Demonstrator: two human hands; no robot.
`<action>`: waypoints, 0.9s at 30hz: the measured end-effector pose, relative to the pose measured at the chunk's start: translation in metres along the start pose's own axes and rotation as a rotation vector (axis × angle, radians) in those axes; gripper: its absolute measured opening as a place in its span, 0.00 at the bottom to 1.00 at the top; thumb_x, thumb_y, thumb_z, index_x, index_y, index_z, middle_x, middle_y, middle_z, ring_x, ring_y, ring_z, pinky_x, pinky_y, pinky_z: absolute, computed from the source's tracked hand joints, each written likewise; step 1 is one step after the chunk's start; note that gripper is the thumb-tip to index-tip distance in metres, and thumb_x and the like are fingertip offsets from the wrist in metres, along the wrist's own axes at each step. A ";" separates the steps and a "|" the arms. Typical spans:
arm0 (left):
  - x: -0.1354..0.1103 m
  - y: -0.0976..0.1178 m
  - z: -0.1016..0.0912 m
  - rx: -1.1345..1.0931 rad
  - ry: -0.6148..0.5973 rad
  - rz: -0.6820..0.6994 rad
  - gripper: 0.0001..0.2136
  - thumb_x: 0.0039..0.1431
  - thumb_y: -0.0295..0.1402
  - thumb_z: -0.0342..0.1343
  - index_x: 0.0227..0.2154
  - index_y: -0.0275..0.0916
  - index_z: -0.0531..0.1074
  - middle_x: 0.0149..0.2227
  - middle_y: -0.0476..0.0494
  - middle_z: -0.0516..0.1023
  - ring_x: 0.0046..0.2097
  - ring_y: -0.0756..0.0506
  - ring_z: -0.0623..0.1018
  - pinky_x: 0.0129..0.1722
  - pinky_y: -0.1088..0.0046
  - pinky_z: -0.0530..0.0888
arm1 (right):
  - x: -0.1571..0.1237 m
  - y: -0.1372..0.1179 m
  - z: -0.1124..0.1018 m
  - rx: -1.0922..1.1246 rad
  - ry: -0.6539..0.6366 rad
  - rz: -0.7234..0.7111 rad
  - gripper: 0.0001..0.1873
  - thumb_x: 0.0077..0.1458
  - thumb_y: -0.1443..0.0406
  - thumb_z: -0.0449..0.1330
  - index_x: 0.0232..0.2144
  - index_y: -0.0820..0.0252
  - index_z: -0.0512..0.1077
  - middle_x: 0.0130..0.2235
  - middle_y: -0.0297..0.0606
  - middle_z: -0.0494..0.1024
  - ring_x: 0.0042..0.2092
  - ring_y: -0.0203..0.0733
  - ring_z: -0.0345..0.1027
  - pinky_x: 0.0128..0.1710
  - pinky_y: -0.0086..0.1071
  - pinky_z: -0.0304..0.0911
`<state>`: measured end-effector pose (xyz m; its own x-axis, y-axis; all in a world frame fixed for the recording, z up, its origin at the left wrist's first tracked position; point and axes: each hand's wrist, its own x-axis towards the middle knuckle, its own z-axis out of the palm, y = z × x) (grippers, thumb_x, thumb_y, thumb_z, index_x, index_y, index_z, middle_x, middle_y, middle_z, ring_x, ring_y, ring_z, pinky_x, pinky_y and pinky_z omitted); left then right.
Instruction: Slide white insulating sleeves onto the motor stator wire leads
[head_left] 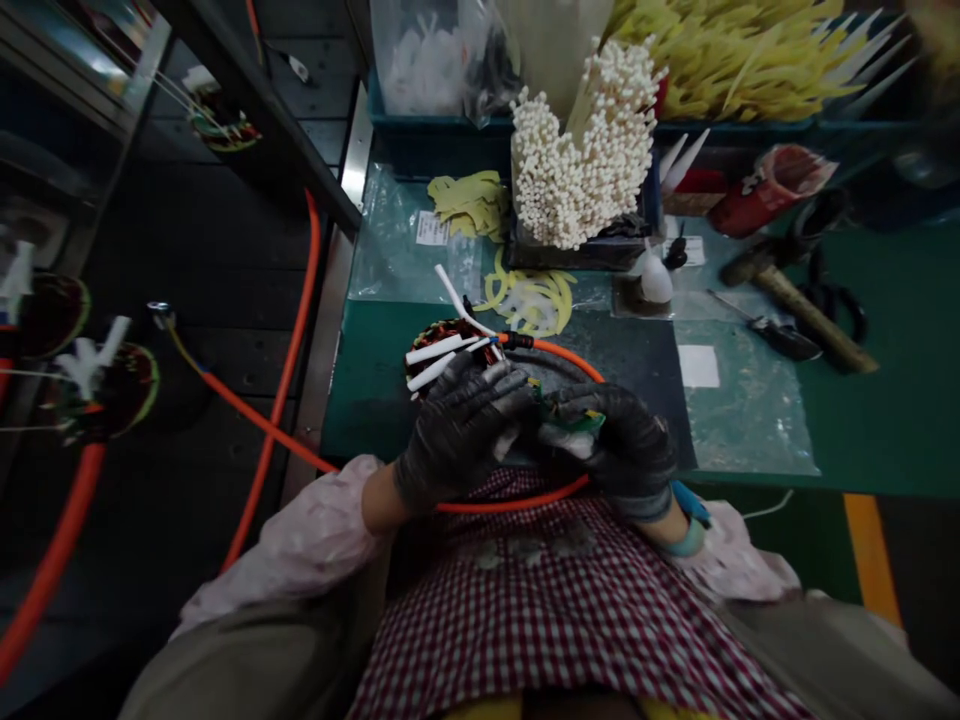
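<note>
My left hand (461,430), in a dark grey glove, has its fingers bent with the thumb below them; whatever lies between them is hidden. My right hand (626,445), gloved alike, grips a small green piece (577,425) with yellowish edges, too blurred to name more exactly. Just beyond my left fingers sits a round copper-wound coil (424,335), like a motor stator. White sleeves (433,350) stick out from it. An orange cable (559,350) runs from the coil's wires, curves behind my hands and loops back across my apron.
Behind the hands stands a box of white-tipped sticks (581,170). Yellow sleeves (469,200) and yellow rings (532,300) lie before it. To the right are a hammer (802,300), a screwdriver (780,335) and a red container (772,190). More wound coils (127,390) stand left.
</note>
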<state>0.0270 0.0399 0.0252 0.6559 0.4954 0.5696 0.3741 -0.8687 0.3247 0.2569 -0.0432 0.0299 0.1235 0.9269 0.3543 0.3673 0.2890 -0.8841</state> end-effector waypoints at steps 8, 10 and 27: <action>-0.014 -0.004 -0.010 -0.055 0.024 0.149 0.07 0.79 0.37 0.60 0.53 0.47 0.81 0.51 0.48 0.92 0.54 0.43 0.89 0.62 0.60 0.81 | 0.031 -0.011 0.040 0.218 0.172 0.150 0.21 0.67 0.40 0.74 0.38 0.46 0.80 0.42 0.36 0.90 0.46 0.52 0.89 0.52 0.49 0.87; 0.000 -0.019 -0.026 -0.059 0.136 -0.016 0.07 0.80 0.41 0.62 0.53 0.48 0.80 0.49 0.47 0.91 0.51 0.43 0.88 0.55 0.62 0.82 | 0.037 -0.007 0.040 0.231 0.189 0.162 0.27 0.64 0.34 0.73 0.38 0.46 0.80 0.42 0.37 0.90 0.45 0.52 0.88 0.50 0.48 0.87; 0.041 -0.031 -0.061 -0.001 -0.087 -0.129 0.11 0.80 0.44 0.61 0.45 0.49 0.86 0.45 0.49 0.92 0.53 0.38 0.87 0.63 0.47 0.77 | 0.049 0.011 0.040 0.299 -0.151 0.086 0.21 0.72 0.40 0.69 0.49 0.46 0.84 0.45 0.35 0.92 0.46 0.52 0.89 0.53 0.49 0.87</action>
<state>0.0019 0.0875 0.0848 0.6570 0.6007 0.4555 0.4584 -0.7980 0.3913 0.2298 0.0151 0.0254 -0.0037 0.9693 0.2457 0.0719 0.2453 -0.9668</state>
